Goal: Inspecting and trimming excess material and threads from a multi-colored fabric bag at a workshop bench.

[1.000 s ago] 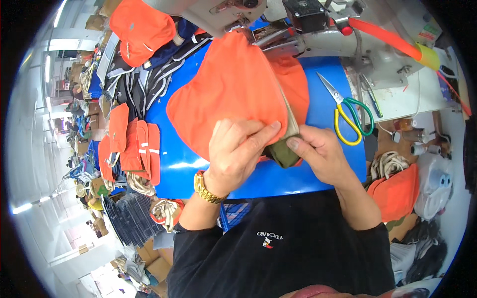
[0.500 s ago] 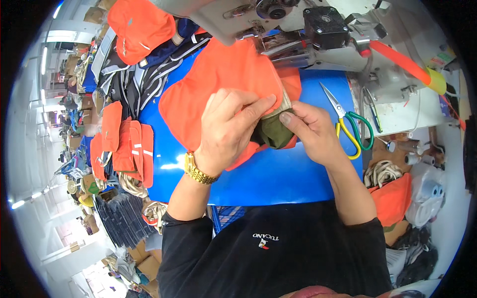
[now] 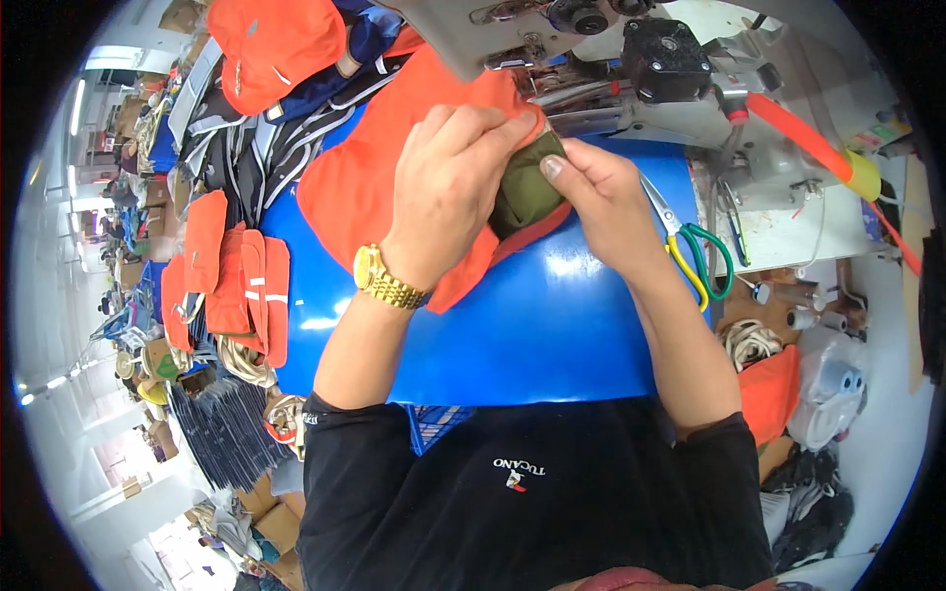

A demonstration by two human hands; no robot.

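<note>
My left hand [image 3: 451, 182], with a gold watch on its wrist, presses its fingers and thumb onto a large orange fabric piece [image 3: 350, 187]. At that piece's right edge, an olive green cloth [image 3: 537, 182] shows from underneath. My right hand [image 3: 603, 192] pinches the green cloth's edge between thumb and fingers. Both hands work just in front of the sewing machine [image 3: 581, 94]; part of the orange fabric lies close under its head. The exact layering where the fingertips meet is hidden.
Scissors [image 3: 698, 258] with yellow and green handles lie right of my right hand on the blue table [image 3: 493, 355]. Black-and-grey trimmed pieces [image 3: 246, 177] and an orange piece [image 3: 276, 54] heap up at the back left. More orange pieces [image 3: 241, 295] hang at the left edge.
Both hands have moved away from me toward the machine, carrying the orange fabric along. The green cloth is now turned more open between them.
</note>
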